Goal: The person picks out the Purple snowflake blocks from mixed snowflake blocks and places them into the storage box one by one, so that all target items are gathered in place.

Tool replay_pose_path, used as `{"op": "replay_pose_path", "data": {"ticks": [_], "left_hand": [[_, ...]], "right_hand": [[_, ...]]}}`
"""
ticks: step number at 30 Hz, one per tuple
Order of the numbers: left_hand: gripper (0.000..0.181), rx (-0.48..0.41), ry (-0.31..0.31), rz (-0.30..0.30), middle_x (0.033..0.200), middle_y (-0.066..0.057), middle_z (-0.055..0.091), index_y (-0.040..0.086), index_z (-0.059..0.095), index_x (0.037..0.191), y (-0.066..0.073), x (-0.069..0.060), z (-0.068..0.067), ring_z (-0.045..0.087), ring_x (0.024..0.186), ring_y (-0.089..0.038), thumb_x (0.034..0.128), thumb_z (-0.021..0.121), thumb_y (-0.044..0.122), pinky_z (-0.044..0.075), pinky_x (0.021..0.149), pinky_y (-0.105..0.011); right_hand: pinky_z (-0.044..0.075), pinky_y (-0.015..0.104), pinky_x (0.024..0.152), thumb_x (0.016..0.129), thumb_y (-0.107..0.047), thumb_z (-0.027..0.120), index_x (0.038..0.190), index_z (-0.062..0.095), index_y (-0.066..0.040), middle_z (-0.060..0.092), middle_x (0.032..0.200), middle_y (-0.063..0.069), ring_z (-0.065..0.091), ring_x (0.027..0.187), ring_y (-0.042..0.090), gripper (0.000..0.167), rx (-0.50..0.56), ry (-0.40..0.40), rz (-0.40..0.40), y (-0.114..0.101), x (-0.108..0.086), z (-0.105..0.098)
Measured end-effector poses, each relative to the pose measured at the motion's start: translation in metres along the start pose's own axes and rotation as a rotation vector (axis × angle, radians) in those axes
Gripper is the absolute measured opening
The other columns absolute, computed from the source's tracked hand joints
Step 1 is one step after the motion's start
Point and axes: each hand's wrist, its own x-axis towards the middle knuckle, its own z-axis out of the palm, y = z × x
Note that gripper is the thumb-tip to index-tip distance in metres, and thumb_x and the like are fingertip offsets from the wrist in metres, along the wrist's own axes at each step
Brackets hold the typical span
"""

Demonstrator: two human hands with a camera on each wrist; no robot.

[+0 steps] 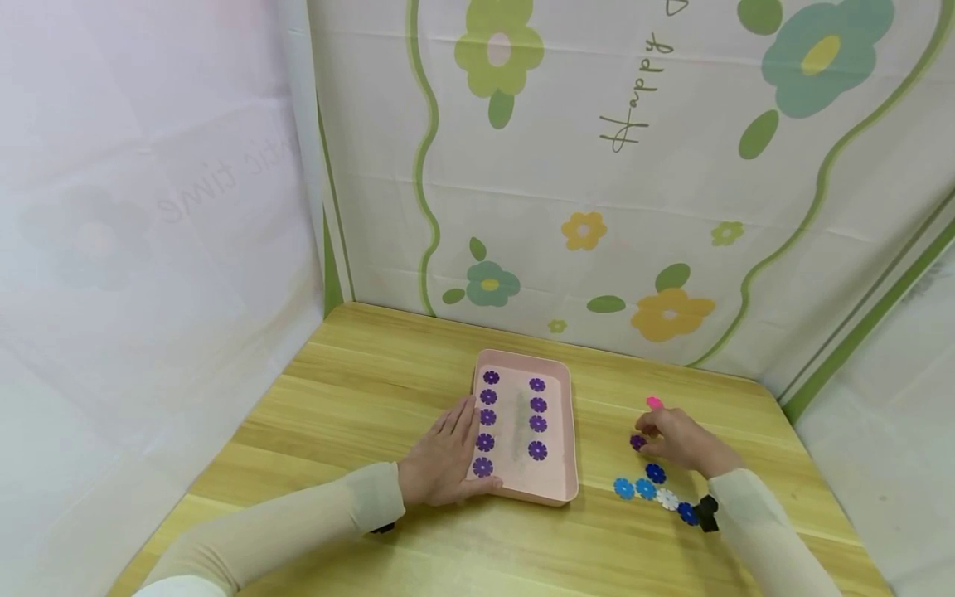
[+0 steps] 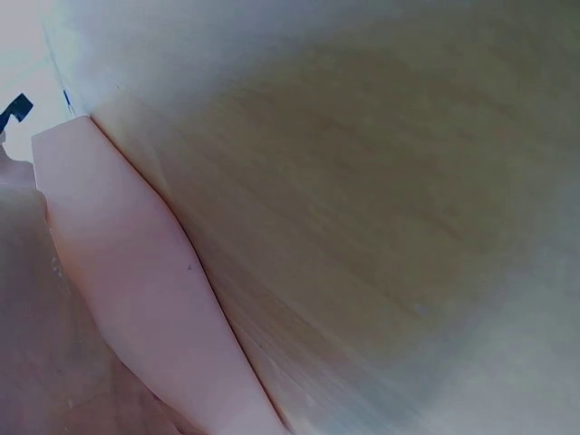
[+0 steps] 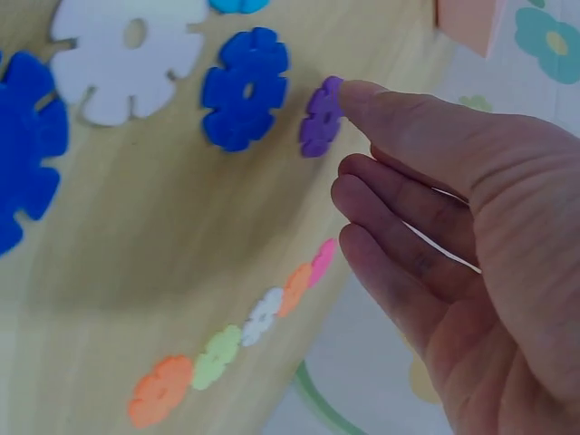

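A pink rectangular tray (image 1: 525,496) holds several purple flower-shaped plastic discs (image 1: 537,450) in two columns. My left hand (image 1: 442,456) rests against its left side, fingers fairly straight and thumb along the front corner. The tray's pink wall (image 2: 136,263) fills part of the left wrist view. To the right of the tray, my right hand (image 1: 679,439) pinches a loose purple disc (image 3: 322,118) at its edge; the thumb tip touches it and the index fingertip is largely hidden. A dark blue disc (image 3: 246,89) lies close by on the table.
Light blue discs (image 1: 623,487), a white disc (image 1: 667,498) and another dark blue disc (image 1: 687,514) lie near my right wrist. Beyond my hand runs a row of orange, green, white and pink discs (image 3: 217,356). A flowered cloth (image 1: 522,182) hangs behind the wooden table.
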Motion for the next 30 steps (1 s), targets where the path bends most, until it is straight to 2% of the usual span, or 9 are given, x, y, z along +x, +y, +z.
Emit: {"op": "replay_pose_path", "data": {"ticks": [3,10,17,23,26,30], "left_hand": [[0.116,0.009,0.004,0.000,0.174,-0.031,0.012,-0.009,0.020,0.164,0.000,0.000,0.000,0.017,0.164,-0.043,0.0975,0.028,0.085,0.027,0.132,-0.049],[0.116,0.016,0.005,-0.001,0.174,-0.030,0.012,-0.008,0.021,0.165,0.001,0.001,0.000,0.017,0.164,-0.042,0.0974,0.026,0.086,0.027,0.132,-0.049],[0.115,0.007,-0.008,-0.004,0.175,-0.030,0.012,-0.008,0.021,0.165,0.002,0.000,-0.002,0.016,0.164,-0.042,0.0979,0.026,0.085,0.026,0.133,-0.049],[0.114,0.009,-0.005,-0.004,0.174,-0.030,0.013,-0.008,0.022,0.164,0.003,0.000,-0.003,0.018,0.164,-0.042,0.0980,0.027,0.085,0.027,0.132,-0.049],[0.115,0.008,-0.004,-0.005,0.174,-0.030,0.013,-0.008,0.021,0.164,0.003,0.000,-0.002,0.018,0.164,-0.042,0.0978,0.027,0.085,0.027,0.132,-0.049],[0.115,0.005,-0.002,-0.010,0.174,-0.030,0.013,-0.008,0.021,0.164,0.002,0.000,-0.002,0.018,0.164,-0.042,0.0976,0.027,0.085,0.027,0.132,-0.050]], "right_hand": [[0.063,0.045,0.086,0.088,-0.013,0.086,0.113,0.075,0.001,0.076,0.103,0.008,0.070,0.093,0.021,0.031,0.016,0.008,0.019,0.003,0.001,0.005],[0.064,0.041,0.082,0.089,-0.010,0.084,0.107,0.075,-0.002,0.076,0.099,0.005,0.069,0.089,0.015,0.022,0.072,0.007,0.007,0.006,0.002,0.010],[0.061,0.028,0.075,0.090,-0.011,0.083,0.105,0.077,-0.008,0.074,0.094,-0.002,0.066,0.085,0.010,0.017,0.131,-0.018,0.052,0.014,0.006,0.010],[0.056,0.022,0.070,0.090,-0.012,0.084,0.096,0.076,-0.014,0.074,0.089,-0.006,0.064,0.079,0.007,0.009,0.166,-0.026,0.023,0.016,0.007,0.007],[0.055,0.021,0.069,0.095,-0.011,0.079,0.092,0.075,-0.014,0.075,0.089,-0.007,0.063,0.077,0.004,0.005,0.164,-0.029,0.000,0.013,0.008,0.002],[0.051,0.021,0.066,0.100,-0.009,0.071,0.092,0.075,-0.012,0.075,0.089,-0.005,0.057,0.074,0.004,0.010,0.148,-0.042,-0.017,0.007,0.012,-0.006]]}}
